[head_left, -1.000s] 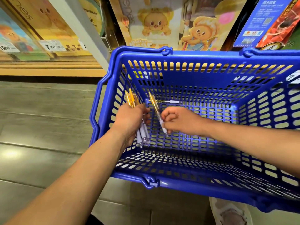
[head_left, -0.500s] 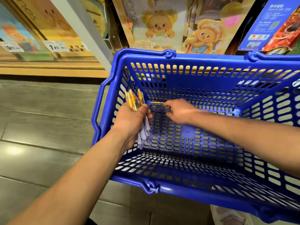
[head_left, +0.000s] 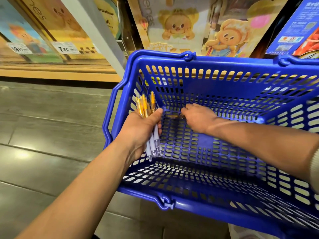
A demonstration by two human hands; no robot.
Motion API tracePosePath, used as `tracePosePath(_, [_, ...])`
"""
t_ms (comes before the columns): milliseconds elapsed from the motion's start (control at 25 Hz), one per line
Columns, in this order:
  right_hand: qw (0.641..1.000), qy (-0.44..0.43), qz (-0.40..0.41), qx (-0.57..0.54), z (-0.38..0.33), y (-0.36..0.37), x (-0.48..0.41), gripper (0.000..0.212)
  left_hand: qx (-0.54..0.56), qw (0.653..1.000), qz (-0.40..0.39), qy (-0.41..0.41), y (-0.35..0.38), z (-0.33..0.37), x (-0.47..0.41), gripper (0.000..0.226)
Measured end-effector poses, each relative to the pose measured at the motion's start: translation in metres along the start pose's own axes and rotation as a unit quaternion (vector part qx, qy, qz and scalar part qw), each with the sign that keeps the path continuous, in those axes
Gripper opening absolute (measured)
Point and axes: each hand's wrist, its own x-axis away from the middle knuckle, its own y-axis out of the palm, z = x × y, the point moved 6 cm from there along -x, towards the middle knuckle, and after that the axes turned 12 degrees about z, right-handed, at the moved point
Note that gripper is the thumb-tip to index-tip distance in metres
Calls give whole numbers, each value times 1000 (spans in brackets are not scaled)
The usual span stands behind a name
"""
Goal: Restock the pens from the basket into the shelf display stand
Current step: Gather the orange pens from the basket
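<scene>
A blue plastic basket (head_left: 233, 63) fills the middle and right of the view. Inside its left side, my left hand (head_left: 140, 129) grips a bundle of several pens (head_left: 144, 105), their yellow tops pointing up and their white grips hanging below my palm. My right hand (head_left: 198, 118) reaches down to the far left corner of the basket floor. Its fingertips pinch one end of a single yellow pen (head_left: 173, 116) that lies there, blurred. No other pens show in the basket.
Behind the basket stands a shelf with cartoon bear packaging (head_left: 176, 26) and blue and red boxes (head_left: 296, 30) at the right. To the left are a grey upright post (head_left: 96, 31), price tags (head_left: 64, 48) and a wooden shelf edge. Grey floor tiles (head_left: 43, 126) lie on the left.
My right hand passed its pen into the left hand's bundle, then reached to the far corner and took hold of the pen lying on the basket floor.
</scene>
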Motion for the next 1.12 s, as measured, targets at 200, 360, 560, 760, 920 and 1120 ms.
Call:
tracePosePath(200, [909,140,-131,-371,-7,-43,37,13,6,1000,-7,-29,29,8,-3,23])
tracePosePath(360, [743,228,-162,-608,-9,-88,83,18,17,1000,-6,-7,46,17,1,21])
tracePosePath(560, [707,245,-127,-652,-7,-146,109,22,46,997,-62,10,60,38,16,17])
tracePosePath(760, [719,292,-78,-625,-28,-232,133,18,137,976,-156,-63,55,64,102,13])
tracePosePath(920, [776,292,-58,-556,-84,-354,169,28,139,977,-137,-81,7,128,204,19])
tracePosePath(1120, [709,334,-34,-620,-170,-536,229,18,130,981,-118,-83,-67,252,358,12])
